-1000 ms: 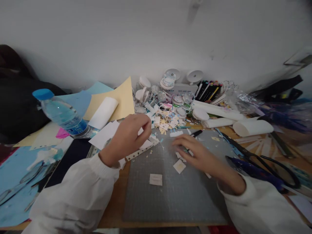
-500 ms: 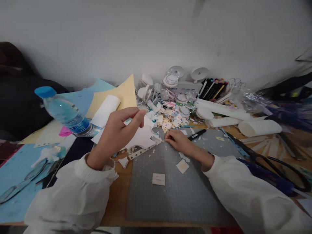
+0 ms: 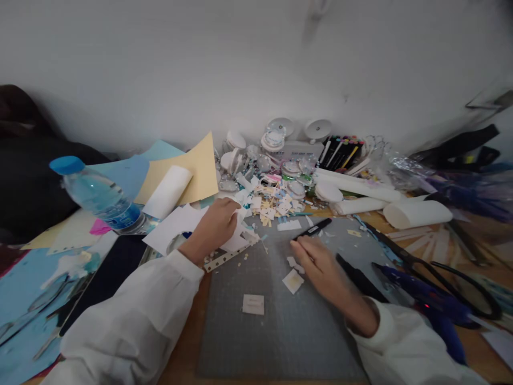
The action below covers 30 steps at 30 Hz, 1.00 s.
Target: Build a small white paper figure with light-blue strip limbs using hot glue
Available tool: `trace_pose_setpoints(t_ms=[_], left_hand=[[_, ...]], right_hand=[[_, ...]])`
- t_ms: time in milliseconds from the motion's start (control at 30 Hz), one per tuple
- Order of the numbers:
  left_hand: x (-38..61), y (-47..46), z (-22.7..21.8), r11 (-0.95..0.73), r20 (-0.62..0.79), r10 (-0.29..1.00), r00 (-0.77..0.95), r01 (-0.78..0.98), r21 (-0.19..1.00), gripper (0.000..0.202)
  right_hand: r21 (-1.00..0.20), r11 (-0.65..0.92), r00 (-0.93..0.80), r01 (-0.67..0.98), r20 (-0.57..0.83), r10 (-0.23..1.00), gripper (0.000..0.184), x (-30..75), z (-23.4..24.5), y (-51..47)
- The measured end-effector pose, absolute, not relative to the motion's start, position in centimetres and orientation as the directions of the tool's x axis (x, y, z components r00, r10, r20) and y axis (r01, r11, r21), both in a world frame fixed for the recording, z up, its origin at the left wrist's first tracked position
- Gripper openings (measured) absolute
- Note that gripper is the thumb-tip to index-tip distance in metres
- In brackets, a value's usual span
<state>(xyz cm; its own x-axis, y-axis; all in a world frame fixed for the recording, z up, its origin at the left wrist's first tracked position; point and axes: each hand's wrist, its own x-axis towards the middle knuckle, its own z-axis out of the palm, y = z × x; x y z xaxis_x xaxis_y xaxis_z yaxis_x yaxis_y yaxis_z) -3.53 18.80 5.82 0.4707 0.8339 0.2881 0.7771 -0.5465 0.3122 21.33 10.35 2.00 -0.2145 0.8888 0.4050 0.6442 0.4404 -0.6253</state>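
Note:
My left hand [image 3: 216,224] is over a white sheet of paper [image 3: 172,225] with cut-outs, its fingers curled. What they hold, if anything, is hidden. My right hand [image 3: 320,262], slightly blurred, has its fingers pressed together above the grey cutting mat [image 3: 276,331]. Its fingertips are close to the near end of a black pen [image 3: 315,229]; I cannot tell whether they touch it. Beside this hand, on the mat, lie a square white piece with a yellowish middle [image 3: 293,281] and small white scraps [image 3: 294,262]. Nearer to me is a small pale printed card [image 3: 253,304].
Behind the mat is a heap of small paper cut-outs [image 3: 272,200]. A water bottle [image 3: 102,198] leans at left, near coloured sheets [image 3: 196,168]. Scissors [image 3: 417,262], a blue glue gun [image 3: 425,291] and white rolls [image 3: 419,211] lie at right. Markers [image 3: 340,152] stand behind.
My left hand has come down onto the white sheet. My right hand has drawn back toward me and to the right, away from the heap. The whole view has shifted slightly.

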Motion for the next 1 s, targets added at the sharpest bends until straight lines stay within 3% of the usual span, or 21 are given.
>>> trace_pose_setpoints(t_ms=[233,500,767,1000], left_hand=[[-4.8,20.7,4.6,-0.215,0.293,0.943,0.159,0.962,0.17,0.046],[-3.9,25.1,4.5,0.154,0.049,0.987,-0.156,0.987,0.037,0.035],[-4.2,26.5,4.8,0.189,-0.06,0.98,-0.189,0.982,-0.016,0.035],[-4.5,25.0,7.9,0.169,0.09,0.98,-0.176,0.983,0.078,0.034]], right_hand=[[-0.71,0.439,-0.084,0.551,0.476,0.876,0.044,21.7,1.0,9.2],[-0.761,0.439,-0.088,0.479,0.455,0.886,0.044,21.6,1.2,8.6],[-0.734,0.461,-0.122,0.5,0.467,0.876,0.044,21.5,1.2,8.3],[-0.732,0.468,-0.15,0.495,0.458,0.876,0.041,21.4,1.4,8.0]])
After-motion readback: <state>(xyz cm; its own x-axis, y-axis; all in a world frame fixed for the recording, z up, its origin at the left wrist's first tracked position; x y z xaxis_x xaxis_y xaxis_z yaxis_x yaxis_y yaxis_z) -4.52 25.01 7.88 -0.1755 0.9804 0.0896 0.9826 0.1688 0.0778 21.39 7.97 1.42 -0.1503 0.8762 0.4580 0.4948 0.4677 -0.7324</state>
